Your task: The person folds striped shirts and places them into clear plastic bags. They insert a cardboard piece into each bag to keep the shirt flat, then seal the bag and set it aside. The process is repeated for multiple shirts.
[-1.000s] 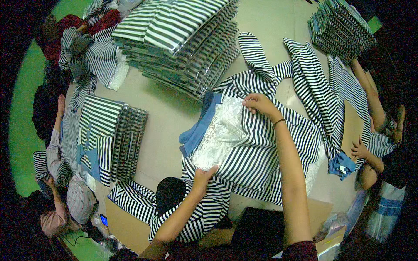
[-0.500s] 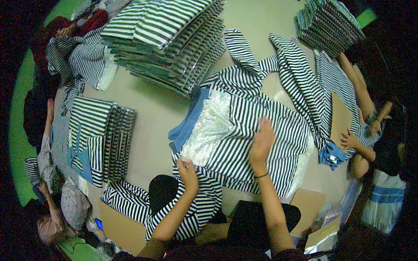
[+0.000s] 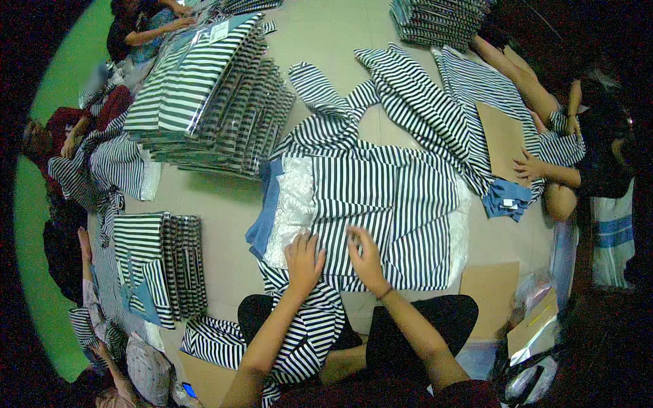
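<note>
the striped lace-trimmed shirt lay on the floor, long axis left to right, left hand kinda flat at its near edge and closer to the blue denim end, right hand half-curled over the stripes, neither visibly gripping anything

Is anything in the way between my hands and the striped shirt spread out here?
Nothing visible: your left hand lies on the striped shirt, by the white lace; your right hand is directly over the stripes.
</note>
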`<state>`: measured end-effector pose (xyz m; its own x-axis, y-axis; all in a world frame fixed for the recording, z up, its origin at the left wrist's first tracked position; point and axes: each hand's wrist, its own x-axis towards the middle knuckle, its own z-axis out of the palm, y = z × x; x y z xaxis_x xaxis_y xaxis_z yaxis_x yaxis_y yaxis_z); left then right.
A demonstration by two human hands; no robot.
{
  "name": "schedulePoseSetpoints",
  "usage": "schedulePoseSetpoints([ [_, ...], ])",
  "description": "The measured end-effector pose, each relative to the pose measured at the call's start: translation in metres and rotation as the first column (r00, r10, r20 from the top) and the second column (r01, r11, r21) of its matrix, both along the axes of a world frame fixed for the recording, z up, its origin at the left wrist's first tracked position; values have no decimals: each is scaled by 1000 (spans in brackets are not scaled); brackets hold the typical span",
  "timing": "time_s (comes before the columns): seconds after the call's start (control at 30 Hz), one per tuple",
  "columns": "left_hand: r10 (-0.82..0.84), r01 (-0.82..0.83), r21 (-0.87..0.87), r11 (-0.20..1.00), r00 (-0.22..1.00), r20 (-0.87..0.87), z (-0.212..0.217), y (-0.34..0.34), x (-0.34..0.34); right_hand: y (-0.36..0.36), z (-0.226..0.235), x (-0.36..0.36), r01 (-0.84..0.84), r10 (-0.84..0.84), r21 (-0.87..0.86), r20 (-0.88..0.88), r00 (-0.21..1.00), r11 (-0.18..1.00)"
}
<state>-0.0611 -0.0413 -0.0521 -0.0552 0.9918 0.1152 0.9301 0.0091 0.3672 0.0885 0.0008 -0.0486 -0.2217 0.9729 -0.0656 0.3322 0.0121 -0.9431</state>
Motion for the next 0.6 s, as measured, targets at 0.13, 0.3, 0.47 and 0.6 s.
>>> schedulePoseSetpoints([
  [0.13, -248, 215, 274, 938, 965, 92, 10, 39, 13, -66, -9, 3, -170, -314, -644, -565, 763, 746],
  [0.3, -390, 382, -82, 921, 891, -232, -6, 107, 0, -101, -27, -18, -290, -634, -825, -560, 533, 485],
  [0.47, -449, 449, -20, 893, 889, -84, -19, 140, -19, -101, -50, -44, -284, -795, -826, -553, 248, 487],
  [0.6, -373, 370, -52, 928, 924, -84, -18, 198, -48, -89, -61, -66, -369, -804, -850, -496, 326, 375],
])
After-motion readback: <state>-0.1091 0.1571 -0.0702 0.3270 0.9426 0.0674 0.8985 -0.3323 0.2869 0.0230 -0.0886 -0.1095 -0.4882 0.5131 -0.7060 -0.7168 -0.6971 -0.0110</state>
